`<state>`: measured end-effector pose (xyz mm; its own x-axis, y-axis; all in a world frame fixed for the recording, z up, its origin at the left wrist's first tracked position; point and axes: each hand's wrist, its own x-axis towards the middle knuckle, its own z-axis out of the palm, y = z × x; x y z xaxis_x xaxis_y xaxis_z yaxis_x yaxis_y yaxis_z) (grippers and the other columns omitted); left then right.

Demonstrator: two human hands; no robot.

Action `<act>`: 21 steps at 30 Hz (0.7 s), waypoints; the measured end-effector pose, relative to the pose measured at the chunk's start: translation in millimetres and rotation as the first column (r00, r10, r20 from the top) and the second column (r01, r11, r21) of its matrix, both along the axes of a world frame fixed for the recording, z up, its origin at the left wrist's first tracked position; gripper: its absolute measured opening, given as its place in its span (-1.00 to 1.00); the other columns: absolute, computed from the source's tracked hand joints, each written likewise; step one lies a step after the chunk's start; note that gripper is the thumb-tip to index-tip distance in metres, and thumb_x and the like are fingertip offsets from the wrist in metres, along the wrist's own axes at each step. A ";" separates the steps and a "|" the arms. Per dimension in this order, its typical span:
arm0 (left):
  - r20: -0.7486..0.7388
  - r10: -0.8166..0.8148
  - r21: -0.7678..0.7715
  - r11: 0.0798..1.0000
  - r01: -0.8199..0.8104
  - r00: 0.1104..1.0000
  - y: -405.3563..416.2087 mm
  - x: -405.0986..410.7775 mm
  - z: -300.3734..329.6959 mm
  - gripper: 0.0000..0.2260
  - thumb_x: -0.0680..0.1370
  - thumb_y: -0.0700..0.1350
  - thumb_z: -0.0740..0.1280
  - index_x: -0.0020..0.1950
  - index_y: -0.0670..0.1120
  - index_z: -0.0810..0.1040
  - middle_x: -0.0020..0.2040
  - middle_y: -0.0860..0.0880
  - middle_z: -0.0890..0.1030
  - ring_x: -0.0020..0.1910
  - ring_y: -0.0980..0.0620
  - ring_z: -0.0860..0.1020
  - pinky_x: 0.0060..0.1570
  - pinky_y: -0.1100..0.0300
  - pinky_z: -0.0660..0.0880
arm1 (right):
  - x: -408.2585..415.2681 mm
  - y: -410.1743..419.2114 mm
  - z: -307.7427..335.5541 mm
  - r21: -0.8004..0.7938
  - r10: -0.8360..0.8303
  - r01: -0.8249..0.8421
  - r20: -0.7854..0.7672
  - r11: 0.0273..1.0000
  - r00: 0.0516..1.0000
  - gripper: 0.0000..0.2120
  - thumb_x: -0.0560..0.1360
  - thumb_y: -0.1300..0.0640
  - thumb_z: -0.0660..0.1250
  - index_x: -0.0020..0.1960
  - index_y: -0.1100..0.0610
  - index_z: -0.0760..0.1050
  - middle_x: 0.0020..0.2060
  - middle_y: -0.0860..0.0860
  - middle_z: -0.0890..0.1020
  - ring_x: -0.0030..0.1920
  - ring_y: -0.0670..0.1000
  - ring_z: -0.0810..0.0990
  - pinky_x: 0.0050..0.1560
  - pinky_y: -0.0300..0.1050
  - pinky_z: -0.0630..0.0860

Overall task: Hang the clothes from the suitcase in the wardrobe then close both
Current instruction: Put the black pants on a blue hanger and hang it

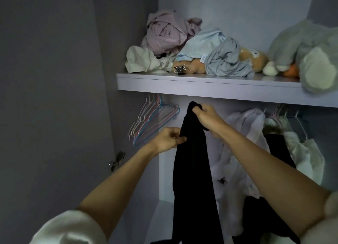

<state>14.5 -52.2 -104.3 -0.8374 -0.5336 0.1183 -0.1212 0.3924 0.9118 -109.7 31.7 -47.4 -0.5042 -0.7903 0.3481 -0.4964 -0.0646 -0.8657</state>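
The wardrobe (228, 90) stands open, its shelf piled with crumpled clothes and soft toys. Under that shelf a long black garment (193, 170) hangs down, apparently being put on the rail, which is hidden. The right hand (208, 118) grips its bunched top just below the shelf, holding it high, while the left hand (169, 139) pinches its edge lower down, likely straightening it. Empty hangers (153, 119) wait under the shelf's left end.
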 end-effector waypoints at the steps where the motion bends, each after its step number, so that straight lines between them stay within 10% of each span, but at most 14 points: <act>1: 0.008 0.024 -0.029 0.999 -0.023 1.000 -1.0 -2.4 -3.5 -0.83 0.55 -0.31 0.26 -0.21 -0.11 0.44 -0.32 0.03 0.49 -0.30 0.13 0.51 -0.22 0.31 0.50 | -4.6 -0.2 0.1 -0.010 -0.006 0.006 0.015 1.000 1.000 -0.66 0.57 0.21 0.12 -0.38 0.09 0.26 -0.43 -0.02 0.35 -0.42 -0.09 0.33 -0.57 -0.40 0.23; 6: 0.244 0.200 -0.325 0.939 -0.114 0.949 -17.5 -3.7 -29.7 -0.82 0.49 -0.26 0.29 -0.24 -0.06 0.36 -0.25 -0.05 0.45 -0.25 -0.01 0.44 -0.24 0.17 0.35 | -25.8 3.8 -5.5 -0.050 -0.049 0.053 0.082 0.997 0.995 -0.68 0.59 0.19 0.10 -0.35 0.09 0.28 -0.40 -0.01 0.37 -0.39 -0.10 0.35 -0.57 -0.41 0.24; 13: 0.436 0.613 -0.643 0.724 -0.248 0.660 -43.1 40.5 -59.7 -0.77 0.55 -0.13 0.20 0.16 -0.16 0.48 0.18 -0.20 0.55 0.16 -0.21 0.52 0.09 0.04 0.45 | -56.7 0.2 -55.9 0.096 -0.088 0.091 -0.039 0.991 0.995 -0.81 0.59 0.21 0.06 -0.05 0.23 0.42 -0.16 0.12 0.49 -0.13 0.07 0.46 -0.24 -0.15 0.34; 18: 0.298 0.546 -0.042 0.827 -0.561 0.783 -61.6 70.0 -71.8 -0.73 0.57 -0.36 0.12 -0.21 -0.05 0.42 -0.24 -0.15 0.51 -0.55 0.07 0.54 -0.50 0.30 0.42 | -68.7 -14.0 -84.2 0.243 -0.190 0.157 0.117 0.957 0.975 -0.77 0.58 0.15 0.08 -0.03 0.26 0.45 -0.01 0.26 0.59 -0.10 0.11 0.53 -0.10 -0.15 0.41; 21: 0.266 0.396 0.130 0.889 -0.440 0.879 -55.0 56.3 -68.7 -0.71 0.57 -0.41 0.13 -0.19 -0.04 0.41 -0.26 -0.07 0.47 -0.62 0.24 0.47 -0.53 0.35 0.37 | -43.6 -35.6 -85.7 0.302 -0.075 0.020 0.171 0.953 0.982 -0.76 0.56 0.09 0.11 -0.09 0.23 0.45 -0.16 0.17 0.55 -0.17 0.08 0.52 -0.15 -0.15 0.39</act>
<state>70.8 -107.2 -172.9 -0.5229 -0.8334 -0.1790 -0.4477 0.0899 0.8897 -153.4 -3.9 -133.1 -0.5756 -0.8177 0.0017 -0.3281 0.2290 -0.9165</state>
